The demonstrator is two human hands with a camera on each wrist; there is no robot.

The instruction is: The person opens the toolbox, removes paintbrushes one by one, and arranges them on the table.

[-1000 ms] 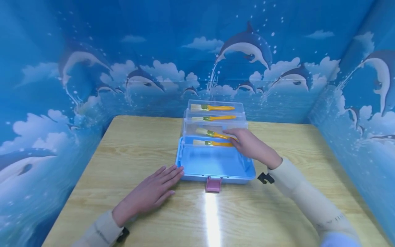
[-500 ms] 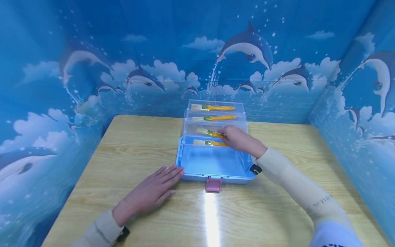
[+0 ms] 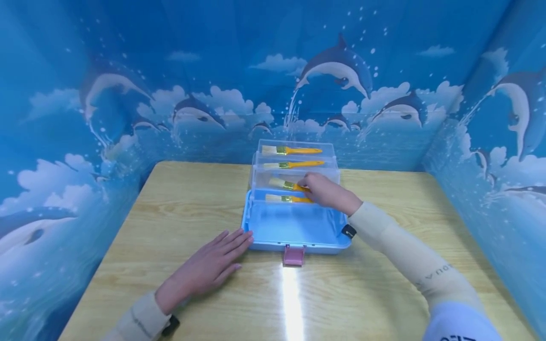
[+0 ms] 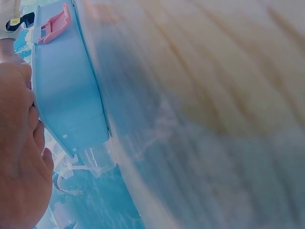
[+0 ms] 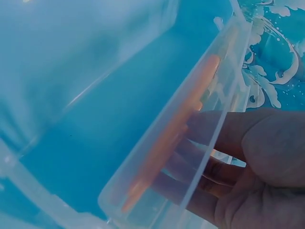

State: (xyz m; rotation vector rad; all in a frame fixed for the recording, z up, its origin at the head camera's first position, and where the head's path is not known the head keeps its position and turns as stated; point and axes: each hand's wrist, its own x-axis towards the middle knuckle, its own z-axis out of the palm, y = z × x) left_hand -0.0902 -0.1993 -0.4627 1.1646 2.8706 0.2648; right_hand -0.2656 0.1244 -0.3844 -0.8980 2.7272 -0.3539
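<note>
Dolphin-printed cloth [image 3: 239, 57] lines the room behind and beside the wooden counter [image 3: 192, 199] where we work. Our right grip [image 3: 326, 190] is drawn narrow on the handle of one yellow brush [image 3: 286, 184], in the second clear tray [image 3: 261, 177] from the front of the blue box [image 3: 294, 225]; holding it by the handle probably leaves the bristles free to lie along the tray. Three other brushes [image 3: 294, 164] lie in their own trays, bristles toward the box's left. Our left grip [image 3: 211, 263] lies flat, holding nothing, fingertips at the box's front left corner, likely steadying it. Before the box's pink latch [image 3: 294, 255], pale wood grain carries a bright glare [image 3: 292, 303] toward us.
</note>
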